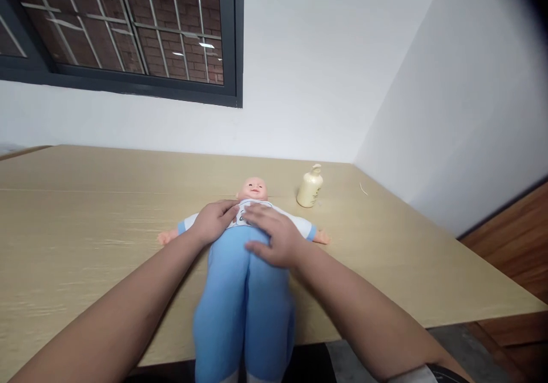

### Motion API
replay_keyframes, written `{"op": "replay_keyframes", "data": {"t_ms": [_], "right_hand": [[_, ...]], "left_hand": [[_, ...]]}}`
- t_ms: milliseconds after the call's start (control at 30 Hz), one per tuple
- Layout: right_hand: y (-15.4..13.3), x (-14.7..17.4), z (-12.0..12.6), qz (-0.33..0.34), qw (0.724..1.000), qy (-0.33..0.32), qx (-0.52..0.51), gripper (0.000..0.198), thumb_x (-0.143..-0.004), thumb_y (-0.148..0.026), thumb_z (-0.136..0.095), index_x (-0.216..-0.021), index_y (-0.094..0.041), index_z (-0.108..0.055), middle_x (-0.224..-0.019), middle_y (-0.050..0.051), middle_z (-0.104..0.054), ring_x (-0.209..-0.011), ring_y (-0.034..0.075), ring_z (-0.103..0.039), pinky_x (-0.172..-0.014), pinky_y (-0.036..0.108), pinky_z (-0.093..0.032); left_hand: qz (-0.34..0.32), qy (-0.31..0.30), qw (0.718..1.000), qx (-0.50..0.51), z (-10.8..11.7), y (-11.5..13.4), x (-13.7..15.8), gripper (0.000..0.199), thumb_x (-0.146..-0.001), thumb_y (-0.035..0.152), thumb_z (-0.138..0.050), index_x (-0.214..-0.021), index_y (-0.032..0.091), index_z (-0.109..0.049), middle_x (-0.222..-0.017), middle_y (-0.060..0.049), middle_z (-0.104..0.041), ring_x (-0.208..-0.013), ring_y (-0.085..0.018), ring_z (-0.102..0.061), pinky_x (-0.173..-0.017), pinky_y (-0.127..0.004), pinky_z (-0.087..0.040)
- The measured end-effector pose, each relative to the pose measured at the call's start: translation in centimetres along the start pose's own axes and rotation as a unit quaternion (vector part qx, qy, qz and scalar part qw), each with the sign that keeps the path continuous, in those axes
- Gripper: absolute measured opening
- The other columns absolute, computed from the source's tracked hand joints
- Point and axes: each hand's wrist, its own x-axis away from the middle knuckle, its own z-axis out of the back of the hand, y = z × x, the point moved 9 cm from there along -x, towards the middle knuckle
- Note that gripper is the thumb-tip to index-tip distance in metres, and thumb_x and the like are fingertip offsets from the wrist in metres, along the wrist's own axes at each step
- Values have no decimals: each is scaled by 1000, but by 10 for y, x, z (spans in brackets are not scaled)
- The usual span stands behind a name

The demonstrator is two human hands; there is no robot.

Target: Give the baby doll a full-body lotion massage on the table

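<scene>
A baby doll lies on its back on the wooden table, head toward the wall and arms stretched out to both sides. It wears a white top with blue cuffs and light blue trousers, and its legs reach past the near table edge. My left hand rests on the left side of the doll's chest, fingers extended. Across the belly and chest lies my right hand, its fingers spread and slightly blurred. Neither hand grips anything. Part of the print on the top is hidden under my hands.
A cream pump bottle stands on the table to the right of the doll's head. A small pale strand lies farther right. White walls and a barred window are behind. Wooden panelling is at the right.
</scene>
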Motion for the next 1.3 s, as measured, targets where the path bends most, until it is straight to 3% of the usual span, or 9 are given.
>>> {"op": "replay_keyframes", "data": {"t_ms": [100, 233, 467, 633, 767, 933, 1067, 1167, 1300], "right_hand": [[-19, -1, -20, 33, 995, -96, 8, 82, -85, -62, -59, -151, -21, -33, -157, 10, -34, -146, 28, -29, -121, 47, -20], [18, -1, -19, -78, 990, -113, 31, 79, -89, -66, -50, -152, -22, -32, -160, 11, -28, -148, 31, -22, -120, 51, -19], [92, 15, 15, -226, 969, -103, -13, 56, -87, -58, -58, -136, -32, -55, -136, 5, -60, -120, 29, -57, -101, 43, -43], [130, 43, 21, -324, 930, -175, -13, 64, -65, -51, -80, -123, -30, -64, -115, 4, -71, -100, 28, -65, -82, 35, -49], [145, 56, 23, -364, 911, -192, 14, 61, -57, -40, -84, -114, -32, -66, -103, 2, -72, -87, 25, -67, -69, 30, -47], [168, 71, 34, -430, 875, -207, 77, 54, -57, -28, -78, -110, -29, -67, -97, 5, -72, -78, 24, -66, -59, 29, -42], [184, 77, 49, -451, 862, -197, 121, 44, -59, -32, -76, -101, -24, -68, -97, 8, -71, -85, 28, -65, -60, 31, -43], [194, 84, 54, -469, 855, -195, 105, 44, -62, -42, -77, -100, -21, -68, -98, 10, -71, -86, 28, -66, -62, 31, -45], [199, 97, 37, -493, 844, -196, -76, 45, -65, -47, -79, -98, -18, -67, -90, 9, -71, -74, 21, -65, -60, 28, -47]], "left_hand": [[-8, -13, 1000, 22, -1, 4, 1, 48, -94, 52, -44, -127, 25, -66, -126, -2, -69, -117, -25, -62, -99, -34, -45], [-8, -12, 1000, 18, 1, 5, 1, 48, -95, 52, -43, -128, 26, -66, -132, -3, -64, -123, -26, -58, -106, -37, -41], [-20, -115, 981, 155, -1, -9, 1, 54, -87, 38, -54, -137, 17, -58, -144, -9, -54, -132, -30, -50, -111, -42, -38], [7, -140, 990, -28, 24, -28, 9, 80, -67, 29, -66, -145, 22, -48, -149, -7, -48, -135, -33, -46, -111, -41, -38], [32, -196, 978, -71, 32, -40, 16, 75, -59, 28, -68, -133, 25, -59, -129, -5, -66, -114, -33, -62, -89, -35, -52], [129, -175, 967, -129, 50, -80, 14, 46, -59, 30, -67, -105, 23, -71, -100, -4, -74, -90, -30, -68, -67, -30, -49], [211, -115, 962, -129, 72, -112, 17, 45, -61, 48, -72, -98, 22, -70, -93, -6, -72, -84, -28, -67, -61, -28, -44], [240, -114, 962, -65, 74, -127, 23, 47, -61, 59, -73, -86, 19, -68, -73, -4, -66, -66, -22, -61, -53, -26, -37], [257, -98, 960, 49, 70, -136, 27, 44, -63, 59, -73, -68, 19, -56, -52, 4, -45, -47, -11, -40, -46, -24, -24]]}}
